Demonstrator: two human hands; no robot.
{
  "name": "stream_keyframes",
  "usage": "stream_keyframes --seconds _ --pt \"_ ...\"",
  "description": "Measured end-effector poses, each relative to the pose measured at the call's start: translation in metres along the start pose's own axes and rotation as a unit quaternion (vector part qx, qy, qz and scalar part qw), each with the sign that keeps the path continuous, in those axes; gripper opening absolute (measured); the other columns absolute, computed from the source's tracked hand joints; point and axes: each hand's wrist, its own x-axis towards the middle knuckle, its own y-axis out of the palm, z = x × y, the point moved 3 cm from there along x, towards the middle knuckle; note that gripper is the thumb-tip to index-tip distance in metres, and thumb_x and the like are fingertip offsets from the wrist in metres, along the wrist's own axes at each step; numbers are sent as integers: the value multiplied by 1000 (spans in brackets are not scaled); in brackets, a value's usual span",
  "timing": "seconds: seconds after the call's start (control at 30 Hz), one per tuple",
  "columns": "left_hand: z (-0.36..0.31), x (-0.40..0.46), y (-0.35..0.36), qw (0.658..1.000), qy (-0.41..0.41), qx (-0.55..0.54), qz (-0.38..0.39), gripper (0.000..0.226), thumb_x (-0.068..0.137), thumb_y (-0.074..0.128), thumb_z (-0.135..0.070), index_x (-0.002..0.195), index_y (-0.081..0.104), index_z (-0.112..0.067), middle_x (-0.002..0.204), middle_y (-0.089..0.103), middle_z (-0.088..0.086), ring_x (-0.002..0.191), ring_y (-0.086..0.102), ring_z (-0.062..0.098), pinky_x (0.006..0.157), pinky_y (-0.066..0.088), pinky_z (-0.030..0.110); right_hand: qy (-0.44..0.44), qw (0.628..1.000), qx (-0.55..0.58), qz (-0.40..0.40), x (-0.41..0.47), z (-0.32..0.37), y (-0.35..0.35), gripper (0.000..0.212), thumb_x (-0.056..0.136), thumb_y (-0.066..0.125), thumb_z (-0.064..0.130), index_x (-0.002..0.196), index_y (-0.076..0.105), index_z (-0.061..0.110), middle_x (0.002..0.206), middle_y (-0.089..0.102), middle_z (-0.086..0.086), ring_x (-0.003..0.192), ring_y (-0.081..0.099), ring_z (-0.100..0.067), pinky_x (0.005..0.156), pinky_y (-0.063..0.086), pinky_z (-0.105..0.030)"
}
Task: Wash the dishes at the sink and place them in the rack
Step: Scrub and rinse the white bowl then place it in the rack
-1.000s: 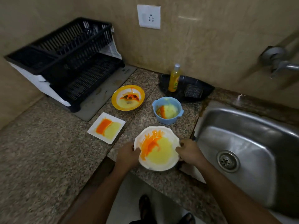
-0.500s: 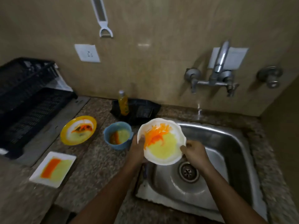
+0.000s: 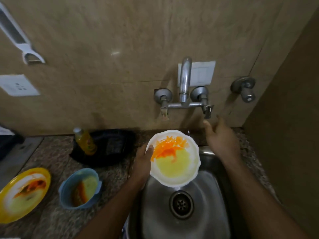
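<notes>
left hand: fingers curled in a grip, thumb on top | right hand: raised, fingers loosely extended

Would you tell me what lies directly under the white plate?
The steel sink basin, its drain just nearer the camera. The left hand grips the white plate; its fingers underneath are hidden.

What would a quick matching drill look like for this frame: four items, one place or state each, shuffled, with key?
Column 1
1. white scalloped plate
2. blue plastic bowl
3. yellow dish soap bottle
4. right hand

Column 2
A. stands in the black tray by the wall
B. reaches open toward the tap's right handle
C. held by the left hand over the steel sink
D. sits on the granite counter between the round yellow plate and the sink

Pairs: 1-C, 2-D, 3-A, 4-B
</notes>
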Motion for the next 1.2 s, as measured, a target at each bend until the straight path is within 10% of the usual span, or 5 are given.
stream_keyframes --seconds 0.37,0.53,1.2 --pt "4 11 18 1000 5 25 -12 24 102 44 -42 109 66 -35 107 72 -4 101 67 18 95 53 48 -81 976 -147 -140 23 25 6 52 104 32 44 82 63 8 68 63 -12 55 52 -31 50 22 -30" --pt "-2 5 21 998 0 56 -14 27 102 42 -44 115 64 -34 91 59 -22 101 61 16 97 49 38 -80 978 -136 -137 23 27 7 57 105 32 41 76 64 5 72 67 -17 62 61 -36 52 28 -31" --pt "-7 0 32 996 -26 -39 76 27 102 45 -39 115 66 -28 101 76 2 94 73 21 89 57 49 -20 1000 9 -5 24 17 8 65 100 20 57 76 64 17 70 66 0 67 62 -22 67 49 -37"
